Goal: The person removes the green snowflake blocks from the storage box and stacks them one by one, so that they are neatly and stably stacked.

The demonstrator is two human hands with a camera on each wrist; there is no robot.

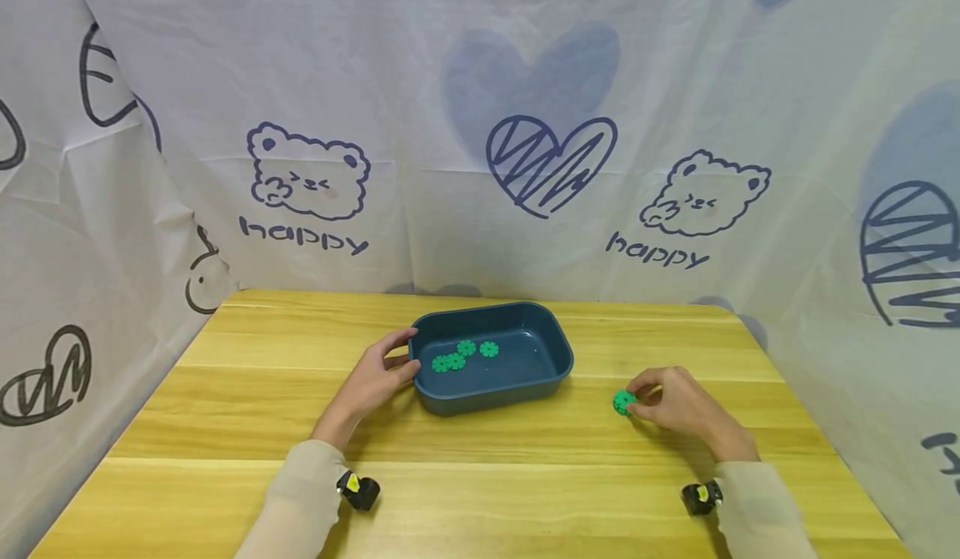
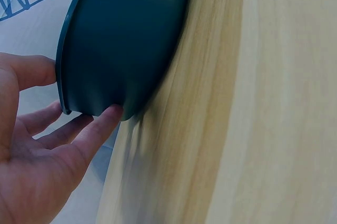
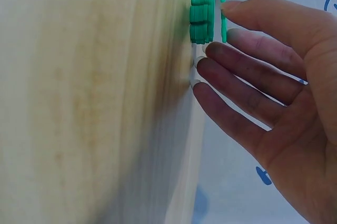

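Observation:
My left hand (image 1: 378,373) touches the left end of a dark blue-green plastic tub (image 1: 487,394), its fingers spread against the rim and outer wall. Inside the tub, towards its left half, lie several green notched snowflake discs (image 1: 489,349). My right hand (image 1: 671,402) is to the right of the tub, low over the table. Between thumb and finger it pinches one thin green snowflake disc (image 3: 224,29). Just beneath that disc, with a narrow gap between, a short stack of matching discs (image 3: 200,18) sits on the table.
The light wooden table (image 1: 480,492) carries the tub near its back edge. Behind it and along both sides hangs a white cloth (image 1: 450,234) printed with bears and hearts. Each wrist wears a small black camera (image 1: 362,492).

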